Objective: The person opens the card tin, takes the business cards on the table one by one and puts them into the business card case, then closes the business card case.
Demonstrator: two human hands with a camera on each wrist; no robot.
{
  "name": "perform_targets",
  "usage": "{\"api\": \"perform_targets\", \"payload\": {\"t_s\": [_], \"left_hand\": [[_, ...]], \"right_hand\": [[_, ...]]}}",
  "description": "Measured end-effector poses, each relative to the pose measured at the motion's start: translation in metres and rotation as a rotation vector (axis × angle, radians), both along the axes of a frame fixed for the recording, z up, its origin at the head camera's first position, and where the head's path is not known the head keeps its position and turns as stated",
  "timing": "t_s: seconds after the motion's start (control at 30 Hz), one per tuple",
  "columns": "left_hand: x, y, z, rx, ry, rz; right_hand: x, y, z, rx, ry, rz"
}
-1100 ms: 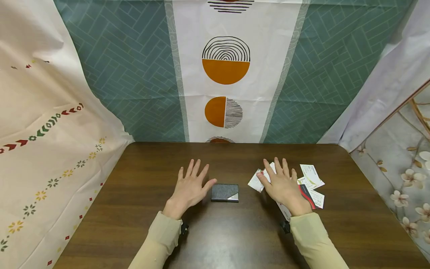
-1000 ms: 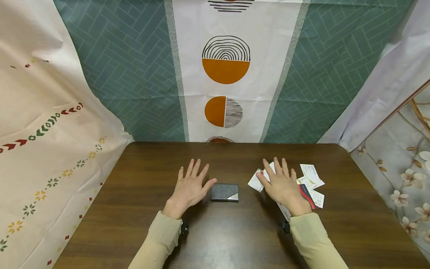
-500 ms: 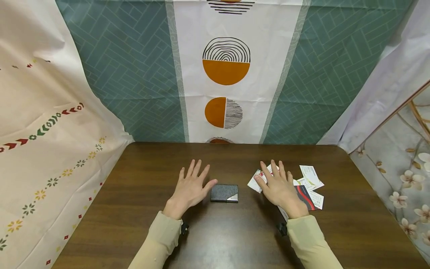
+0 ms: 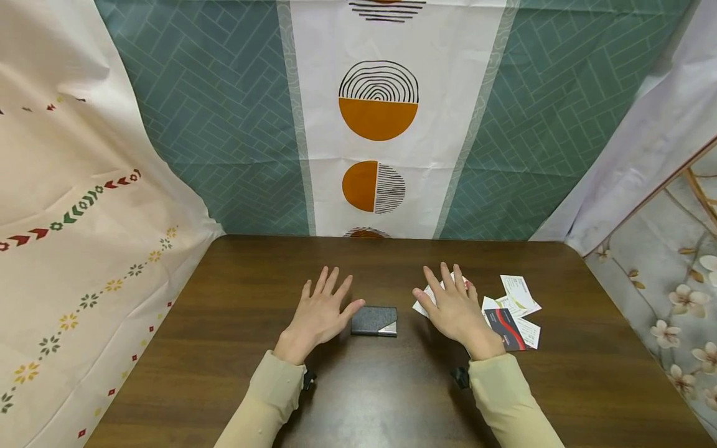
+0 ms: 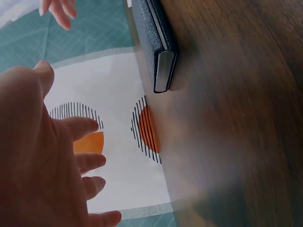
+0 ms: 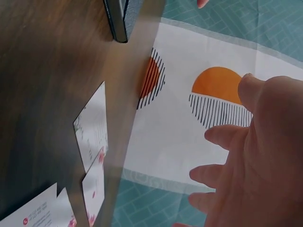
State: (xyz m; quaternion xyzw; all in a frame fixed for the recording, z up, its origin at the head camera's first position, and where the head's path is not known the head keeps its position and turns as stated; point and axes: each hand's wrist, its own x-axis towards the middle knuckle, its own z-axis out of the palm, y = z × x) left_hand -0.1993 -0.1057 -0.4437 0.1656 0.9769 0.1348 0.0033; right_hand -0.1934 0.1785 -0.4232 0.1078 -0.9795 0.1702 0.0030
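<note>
My left hand (image 4: 319, 314) hovers above the table with fingers spread, its thumb tip overlapping the left edge of a dark grey business card case (image 4: 373, 321) in the head view. The case lies flat and shut, with a silver corner at its lower right. My right hand (image 4: 456, 311), also spread and holding nothing, is over the left part of some scattered business cards. White cards (image 6: 92, 127) show beneath it in the right wrist view. Just right of that hand lies a dark card with a red stripe (image 4: 505, 330), overlapping white cards (image 4: 520, 294).
The brown wooden table (image 4: 370, 398) reaches back to a green and white patterned curtain (image 4: 375, 186). A cream cloth (image 4: 84, 280) hangs at the left, a floral cloth (image 4: 672, 311) at the right. Dark wrist cameras sit under both sleeves.
My right hand has shifted left across the cards, uncovering more of the red-striped card. My left hand has barely moved; the card case and cards lie as before.
</note>
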Motion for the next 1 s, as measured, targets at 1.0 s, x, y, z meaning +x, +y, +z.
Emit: {"api": "perform_targets", "payload": {"t_s": [1.0], "left_hand": [[-0.003, 0.008, -0.005, 0.020, -0.075, -0.028]], "right_hand": [[-0.007, -0.035, -0.010, -0.056, -0.063, 0.095]]}}
